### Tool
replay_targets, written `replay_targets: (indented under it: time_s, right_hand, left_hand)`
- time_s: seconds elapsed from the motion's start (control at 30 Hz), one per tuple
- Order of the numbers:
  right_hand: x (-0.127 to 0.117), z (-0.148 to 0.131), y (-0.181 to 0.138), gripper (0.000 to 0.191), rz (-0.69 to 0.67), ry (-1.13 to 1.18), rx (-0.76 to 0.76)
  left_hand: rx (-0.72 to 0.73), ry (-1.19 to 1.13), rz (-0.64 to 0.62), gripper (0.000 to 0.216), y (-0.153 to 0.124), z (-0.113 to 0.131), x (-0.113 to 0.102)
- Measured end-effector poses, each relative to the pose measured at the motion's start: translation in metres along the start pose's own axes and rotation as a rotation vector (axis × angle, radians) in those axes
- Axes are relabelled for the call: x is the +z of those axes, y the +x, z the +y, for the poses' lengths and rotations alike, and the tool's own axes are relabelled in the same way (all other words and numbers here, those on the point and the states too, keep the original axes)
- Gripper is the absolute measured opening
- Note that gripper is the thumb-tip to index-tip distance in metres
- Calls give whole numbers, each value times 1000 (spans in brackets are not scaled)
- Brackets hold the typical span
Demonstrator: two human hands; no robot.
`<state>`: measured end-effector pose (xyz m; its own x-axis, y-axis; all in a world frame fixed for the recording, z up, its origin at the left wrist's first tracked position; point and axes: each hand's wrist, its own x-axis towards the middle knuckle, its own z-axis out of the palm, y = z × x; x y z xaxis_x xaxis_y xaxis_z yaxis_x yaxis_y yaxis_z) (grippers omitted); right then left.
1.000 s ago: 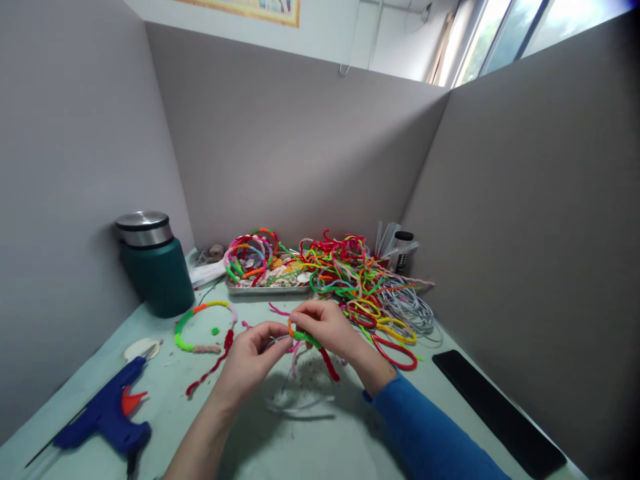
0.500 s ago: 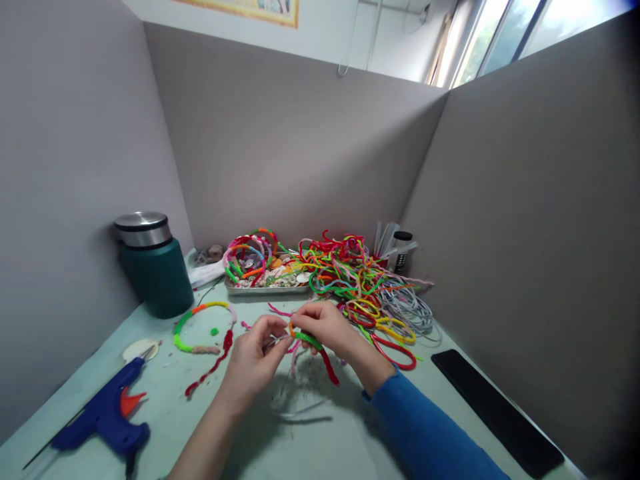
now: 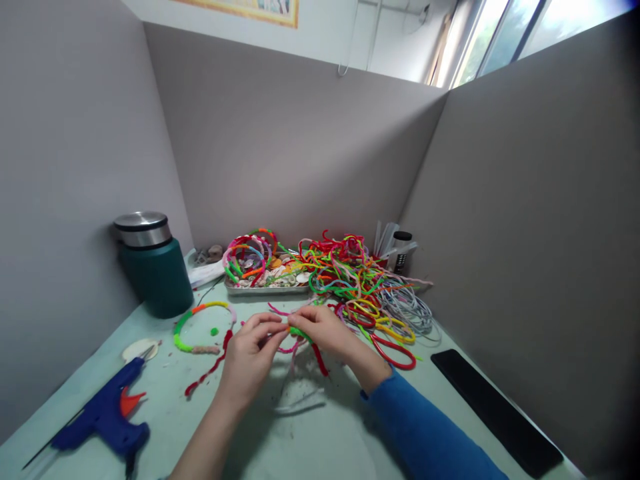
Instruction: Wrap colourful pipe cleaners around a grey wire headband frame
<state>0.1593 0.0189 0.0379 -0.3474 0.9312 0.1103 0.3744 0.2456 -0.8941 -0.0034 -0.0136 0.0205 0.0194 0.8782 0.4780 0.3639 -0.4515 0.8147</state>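
Above the middle of the table, my left hand (image 3: 253, 357) and my right hand (image 3: 327, 333) meet, fingertips almost touching. Both pinch a strip wound with fuzzy pipe cleaner (image 3: 301, 333), green near the fingers and with a red tail hanging below my right hand. A trace of orange shows between the fingertips; the rest of that part is hidden. Pink fuzzy strands lie just behind and under the strip. Below the hands, a thin grey cord (image 3: 300, 408) shows blurred over the table. To the left lies a multicoloured pipe-cleaner ring (image 3: 181, 327), open on one side, with a dark red strand (image 3: 207, 372) beside it.
A blue glue gun (image 3: 103, 407) lies front left, near a green bottle (image 3: 157, 273). At the back stand a tray (image 3: 267, 291) of buttons and rings and a heap of pipe cleaners (image 3: 345, 263). Red-handled scissors (image 3: 395, 353) and a black slab (image 3: 495, 410) are on the right.
My fingertips have come closer together and cover most of the orange part that showed before. The strip's red tail has shifted slightly left and up.
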Motion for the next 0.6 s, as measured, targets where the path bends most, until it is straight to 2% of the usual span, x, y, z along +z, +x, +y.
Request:
replay_targets:
  time_s: [0.13,0.2,0.3,0.4,0.6]
  right_hand:
    - [-1,-6,-4,18,331,-274,-299]
    - [-1,-11,-9,19,393,-309,-373]
    - [3,-17,-16,27,260,-342,-409]
    - [12,-17,-20,22,115,-451,-421]
    - [22,-12,-23,22,35,-671,-320]
  left_hand:
    - [-182,11,84,19,2,-7,0]
    - [-284,21,101,22,3,-8,-2]
    - [-360,-44,135,26,4,-7,-5]
    - [-417,-149,151,28,5,-6,-7]
    - [-516,-289,166,31,7,-11,-5]
